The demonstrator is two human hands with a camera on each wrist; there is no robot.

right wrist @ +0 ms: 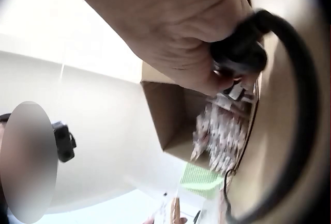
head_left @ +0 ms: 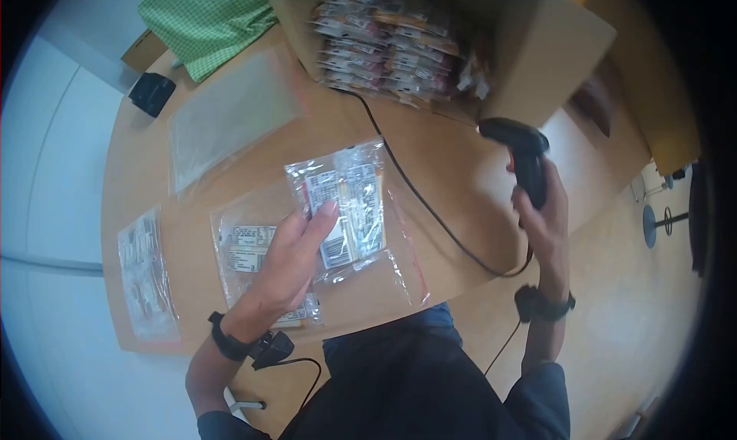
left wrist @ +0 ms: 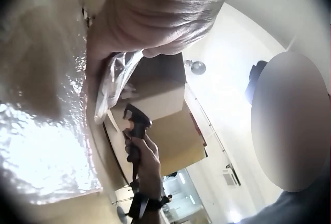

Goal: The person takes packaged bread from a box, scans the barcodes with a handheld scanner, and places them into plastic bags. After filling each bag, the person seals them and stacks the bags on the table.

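Observation:
My left hand [head_left: 288, 252] grips a clear plastic packet [head_left: 365, 202] by its near left side, the thumb lying over a printed label with a barcode. Beneath it on the table lies another labelled packet [head_left: 242, 248] on clear plastic, partly covered by the hand. My right hand [head_left: 551, 229], off to the right, holds a black handheld barcode scanner [head_left: 530, 163] by its handle. In the left wrist view the scanner [left wrist: 137, 123] stands upright in the fist, its head at the top. Its cable leaves the handle's bottom in the right wrist view.
An open cardboard box [head_left: 556, 60] at the back holds stacks of labelled packets [head_left: 384, 48]. Clear plastic bags [head_left: 230, 125] lie left of it, near a green checked cloth [head_left: 207, 29] and a black object [head_left: 151, 94]. More packaging [head_left: 142, 275] lies at left. The scanner cable [head_left: 430, 202] crosses the table.

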